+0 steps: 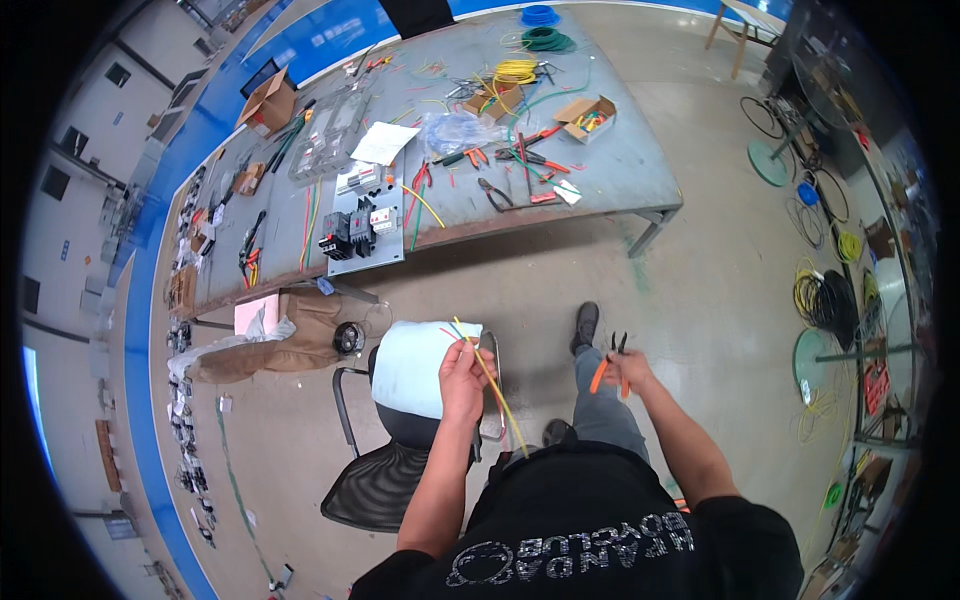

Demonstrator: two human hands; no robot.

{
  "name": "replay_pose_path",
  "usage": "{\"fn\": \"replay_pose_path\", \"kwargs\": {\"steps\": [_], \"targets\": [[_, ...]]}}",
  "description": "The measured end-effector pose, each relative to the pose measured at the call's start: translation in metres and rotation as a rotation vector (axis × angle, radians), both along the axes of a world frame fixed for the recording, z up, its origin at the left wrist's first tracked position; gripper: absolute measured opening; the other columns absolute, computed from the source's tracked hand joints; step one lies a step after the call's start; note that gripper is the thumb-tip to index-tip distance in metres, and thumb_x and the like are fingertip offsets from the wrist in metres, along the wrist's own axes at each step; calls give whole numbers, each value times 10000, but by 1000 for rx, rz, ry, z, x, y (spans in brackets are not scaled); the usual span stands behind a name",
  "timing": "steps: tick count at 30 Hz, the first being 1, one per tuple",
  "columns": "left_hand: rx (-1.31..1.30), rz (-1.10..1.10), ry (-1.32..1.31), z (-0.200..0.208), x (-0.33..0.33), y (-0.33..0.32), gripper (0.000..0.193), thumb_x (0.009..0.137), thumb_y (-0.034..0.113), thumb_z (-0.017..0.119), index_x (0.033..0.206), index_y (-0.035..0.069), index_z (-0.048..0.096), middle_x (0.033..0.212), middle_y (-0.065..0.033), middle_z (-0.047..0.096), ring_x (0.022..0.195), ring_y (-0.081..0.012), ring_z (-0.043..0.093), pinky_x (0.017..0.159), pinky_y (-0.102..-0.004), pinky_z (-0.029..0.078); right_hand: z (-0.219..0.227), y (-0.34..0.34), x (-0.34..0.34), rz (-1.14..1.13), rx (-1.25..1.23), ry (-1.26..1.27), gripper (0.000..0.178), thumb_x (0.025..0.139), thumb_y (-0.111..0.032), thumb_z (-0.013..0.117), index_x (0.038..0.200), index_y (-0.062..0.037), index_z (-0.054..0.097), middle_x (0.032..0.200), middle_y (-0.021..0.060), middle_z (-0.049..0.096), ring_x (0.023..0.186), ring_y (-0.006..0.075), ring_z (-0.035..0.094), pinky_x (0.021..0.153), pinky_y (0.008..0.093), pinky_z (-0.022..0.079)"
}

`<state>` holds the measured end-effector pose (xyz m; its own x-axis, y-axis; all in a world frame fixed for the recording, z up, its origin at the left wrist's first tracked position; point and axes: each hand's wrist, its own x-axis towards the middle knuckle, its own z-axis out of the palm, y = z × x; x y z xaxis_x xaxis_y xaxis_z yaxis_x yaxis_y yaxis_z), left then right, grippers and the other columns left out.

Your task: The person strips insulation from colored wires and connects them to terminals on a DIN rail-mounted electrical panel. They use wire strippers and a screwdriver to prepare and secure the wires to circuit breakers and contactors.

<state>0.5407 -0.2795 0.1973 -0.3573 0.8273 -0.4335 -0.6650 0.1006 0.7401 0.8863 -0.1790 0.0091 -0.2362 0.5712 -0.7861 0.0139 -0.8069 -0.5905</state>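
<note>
- Left hand (464,378): centre of frame; thumb and fingers pinched closed on thin wires (505,411), yellow and red visible, slanting down toward lower centre.
- Right hand (635,373): right of centre; fingers curled around orange-handled pliers (600,375), handles spread, tips upward.
- Chair (375,488): below left of centre; pale-blue sheet (408,368) on it.
- Component panel (392,246): upper left of centre, at front edge of table (625,180).

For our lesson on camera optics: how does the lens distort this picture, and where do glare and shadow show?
Head view: the front edge of the workbench bows, and black rounds off the corners; head view: pale glare spots the blue band, upper left; head view: shadow darkens the floor under the workbench.
</note>
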Motion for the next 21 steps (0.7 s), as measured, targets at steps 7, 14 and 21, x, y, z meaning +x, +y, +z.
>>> {"fn": "replay_pose_path", "kwargs": {"steps": [7, 14, 21], "targets": [[4, 98, 23, 29, -33, 123, 182, 1077, 230, 502, 1114, 76, 590, 669, -36, 531, 442, -62, 291, 441, -235, 227, -44, 308, -52, 115, 211, -212, 147, 962, -181, 644, 971, -37, 677, 784, 95, 690, 647, 215, 712, 543, 361, 584], [-111, 57, 64, 50, -34, 233, 144, 1057, 171, 528, 1082, 48, 598, 808, -72, 647, 496, -53, 365, 479, -218, 283, 9, 492, -107, 371, 473, -790, 255, 931, -229, 666, 992, 15, 709, 743, 133, 698, 645, 224, 701, 564, 378, 558], [-177, -52, 266, 47, -22, 326, 131, 1055, 152, 529, 1031, 32, 573, 811, -81, 672, 511, -34, 382, 473, -211, 308, 113, 414, -223, 596, 315, 327, 281, 965, -301, 688, 1069, -43, 733, 832, -1, 664, 697, 83, 585, 645, 253, 486]]}}
